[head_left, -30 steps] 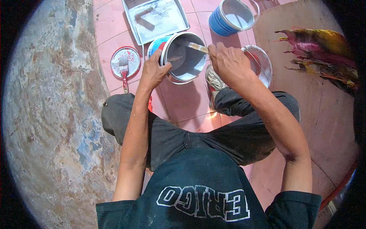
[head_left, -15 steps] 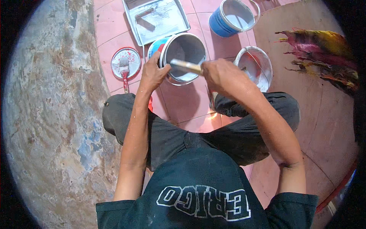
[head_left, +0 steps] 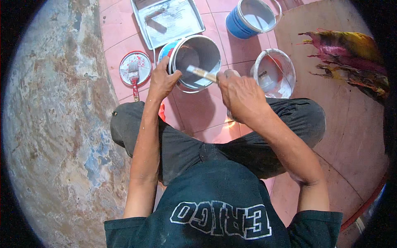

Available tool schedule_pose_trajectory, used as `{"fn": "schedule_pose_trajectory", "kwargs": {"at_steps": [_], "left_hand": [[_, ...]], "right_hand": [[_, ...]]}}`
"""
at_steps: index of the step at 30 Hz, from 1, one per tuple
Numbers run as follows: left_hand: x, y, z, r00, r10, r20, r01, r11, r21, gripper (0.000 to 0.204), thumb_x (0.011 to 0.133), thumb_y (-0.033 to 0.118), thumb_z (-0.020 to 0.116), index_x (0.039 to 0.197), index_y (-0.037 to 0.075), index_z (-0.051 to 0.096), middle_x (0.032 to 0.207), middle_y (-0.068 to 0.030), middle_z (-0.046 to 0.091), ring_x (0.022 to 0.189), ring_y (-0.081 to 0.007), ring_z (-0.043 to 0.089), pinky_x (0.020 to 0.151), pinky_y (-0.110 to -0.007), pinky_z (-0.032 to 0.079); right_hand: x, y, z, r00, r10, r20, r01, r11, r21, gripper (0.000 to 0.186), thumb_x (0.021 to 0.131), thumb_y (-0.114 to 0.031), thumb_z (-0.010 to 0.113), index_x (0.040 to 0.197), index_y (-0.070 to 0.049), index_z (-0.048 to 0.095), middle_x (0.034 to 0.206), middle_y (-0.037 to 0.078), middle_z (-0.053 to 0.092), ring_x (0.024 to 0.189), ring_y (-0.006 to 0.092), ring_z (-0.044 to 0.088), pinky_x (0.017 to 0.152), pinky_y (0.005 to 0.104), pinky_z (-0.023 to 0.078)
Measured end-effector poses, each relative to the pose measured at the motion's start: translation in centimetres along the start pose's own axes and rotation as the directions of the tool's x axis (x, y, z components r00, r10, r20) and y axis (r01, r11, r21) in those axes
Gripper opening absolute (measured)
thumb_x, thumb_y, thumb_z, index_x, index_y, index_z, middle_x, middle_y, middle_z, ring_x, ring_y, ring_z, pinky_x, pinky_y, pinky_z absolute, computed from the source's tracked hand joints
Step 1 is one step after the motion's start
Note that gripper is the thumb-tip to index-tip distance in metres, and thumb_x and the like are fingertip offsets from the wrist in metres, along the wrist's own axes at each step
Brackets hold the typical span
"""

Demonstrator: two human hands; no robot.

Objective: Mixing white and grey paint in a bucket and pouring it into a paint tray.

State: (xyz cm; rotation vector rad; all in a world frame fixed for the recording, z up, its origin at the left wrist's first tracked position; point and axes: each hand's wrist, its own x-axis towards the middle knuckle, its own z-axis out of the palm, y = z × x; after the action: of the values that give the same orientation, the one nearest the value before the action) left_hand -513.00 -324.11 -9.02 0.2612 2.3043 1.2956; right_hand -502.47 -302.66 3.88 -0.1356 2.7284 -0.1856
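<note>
The left hand (head_left: 164, 79), left of the frame's upper centre, grips the near left side of a paint bucket (head_left: 210, 53), its thumb at the rim. The bucket thus lies directly to the right of that hand, open mouth facing the camera, grey-white inside.

The right hand (head_left: 243, 96), right of centre and below the bucket's level, is closed in a fist around a flat stick (head_left: 202, 74). The stick points up and left from the fist, its pale tip overlapping the bucket's mouth; whether it touches the inside, I cannot tell.

Just above the bucket, at the top of the frame, lies a paint-smeared tray (head_left: 175, 39). A blue pail (head_left: 240, 27) stands at upper right, and a whitish pail (head_left: 287, 87) sits just beyond the right hand. At upper left, a red-handled brush (head_left: 135, 82) rests on a round lid (head_left: 144, 68).
</note>
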Motion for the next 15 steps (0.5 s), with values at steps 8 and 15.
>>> {"fn": "schedule_pose_trajectory", "kwargs": {"at_steps": [8, 15], "left_hand": [[0.0, 0.0, 0.1, 1.0, -0.025, -0.001, 0.025, 0.999, -0.02, 0.034, 0.08, 0.017, 0.065, 0.107, -0.002, 0.061, 0.08, -0.0098, 0.064, 0.064, -0.0158, 0.063, 0.059, -0.032, 0.053], [0.4, -1.3, -0.7, 0.997, 0.06, -0.04, -0.058, 0.997, 0.057, 0.029, 0.079, 0.017, 0.063, 0.102, -0.001, 0.061, 0.076, -0.0078, 0.061, 0.064, -0.0152, 0.06, 0.06, -0.032, 0.051]], "right_hand": [[-0.5, 0.4, 2.3, 0.994, 0.052, -0.097, -0.058, 0.997, -0.058, 0.01, 0.093, -0.012, 0.051, 0.096, -0.002, 0.051, 0.079, 0.016, 0.062, 0.067, 0.0342, 0.069, 0.058, 0.046, 0.054], [0.7, 0.7, 0.4, 0.996, 0.086, -0.023, -0.087, 0.995, -0.043, 0.019, 0.097, -0.02, 0.053, 0.091, -0.004, 0.062, 0.082, 0.015, 0.067, 0.075, 0.031, 0.072, 0.063, 0.0429, 0.058]]}}
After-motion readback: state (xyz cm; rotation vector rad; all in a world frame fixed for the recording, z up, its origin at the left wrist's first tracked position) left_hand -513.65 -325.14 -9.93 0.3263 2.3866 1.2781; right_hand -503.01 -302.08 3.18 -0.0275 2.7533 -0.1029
